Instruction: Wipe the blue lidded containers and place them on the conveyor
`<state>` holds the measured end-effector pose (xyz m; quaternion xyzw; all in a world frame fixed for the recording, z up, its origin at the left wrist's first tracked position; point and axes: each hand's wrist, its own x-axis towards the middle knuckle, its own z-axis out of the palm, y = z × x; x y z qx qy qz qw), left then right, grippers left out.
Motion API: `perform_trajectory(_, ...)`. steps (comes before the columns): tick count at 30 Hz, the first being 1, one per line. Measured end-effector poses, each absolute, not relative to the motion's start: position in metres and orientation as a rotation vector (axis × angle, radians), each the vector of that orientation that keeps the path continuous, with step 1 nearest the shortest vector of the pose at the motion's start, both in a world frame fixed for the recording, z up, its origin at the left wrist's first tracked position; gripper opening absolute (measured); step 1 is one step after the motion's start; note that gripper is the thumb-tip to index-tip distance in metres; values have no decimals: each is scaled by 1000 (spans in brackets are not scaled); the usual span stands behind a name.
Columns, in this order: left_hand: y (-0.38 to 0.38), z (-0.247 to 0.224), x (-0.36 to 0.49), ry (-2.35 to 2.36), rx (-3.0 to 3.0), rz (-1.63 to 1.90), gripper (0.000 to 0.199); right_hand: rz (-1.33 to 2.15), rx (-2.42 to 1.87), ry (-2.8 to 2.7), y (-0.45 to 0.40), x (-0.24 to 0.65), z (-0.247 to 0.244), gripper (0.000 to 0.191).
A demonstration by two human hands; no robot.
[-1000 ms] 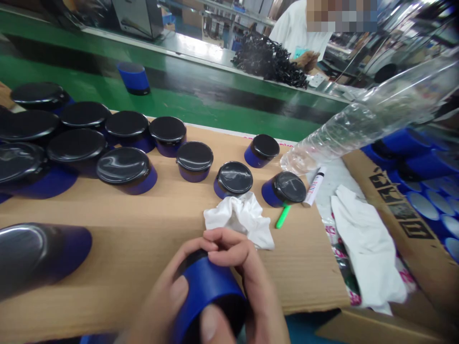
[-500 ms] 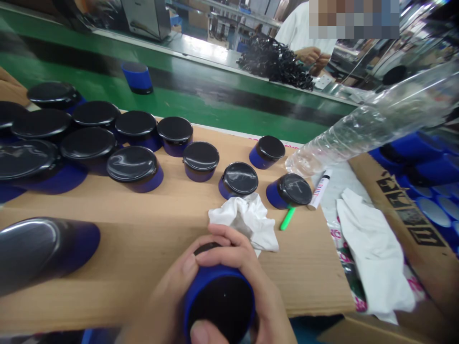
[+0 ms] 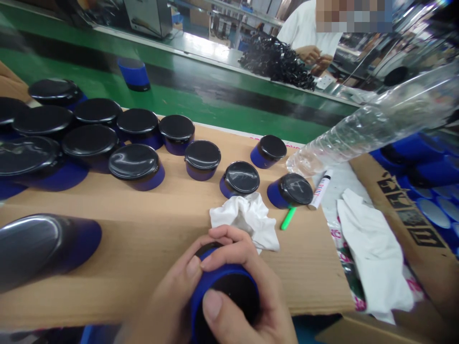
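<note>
Both hands hold a blue cylinder with a flat black end (image 3: 239,288), close to me at the front edge of the cardboard. My left hand (image 3: 174,289) wraps its left side, fingertips near the far end. My right hand (image 3: 260,270) curls over the top and right side, its thumb pressed on the black end face. Just beyond my fingers lies a crumpled white cloth (image 3: 256,217). Similar blue cylinders with glossy black tops stand behind it, among them one cylinder (image 3: 239,177) near the cloth. Another large cylinder (image 3: 39,248) lies at the left.
A cardboard sheet (image 3: 143,286) covers the work surface. To the right are a white marker (image 3: 320,191), a green stick (image 3: 288,219), a second white cloth (image 3: 373,258), clear plastic cups (image 3: 344,131) and a box (image 3: 405,224) of blue parts. A co-worker (image 3: 297,28) sits across the green belt (image 3: 215,110).
My right thumb has moved up and inward across the black end face. The held cylinder has shifted slightly to the right. Both hands keep their grip.
</note>
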<state>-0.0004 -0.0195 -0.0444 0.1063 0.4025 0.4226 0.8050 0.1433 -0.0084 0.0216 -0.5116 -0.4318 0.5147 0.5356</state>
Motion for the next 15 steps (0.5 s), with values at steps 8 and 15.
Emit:
perform_trajectory(8, -12, -27, 8, 892, 129, 843, 34, 1269, -1194, -925, -4, 139, 25, 26)
perform_trajectory(15, 3, -20, 20, 785, 249, 810, 50, 1141, -1269, -957, -9, 136, 20, 18)
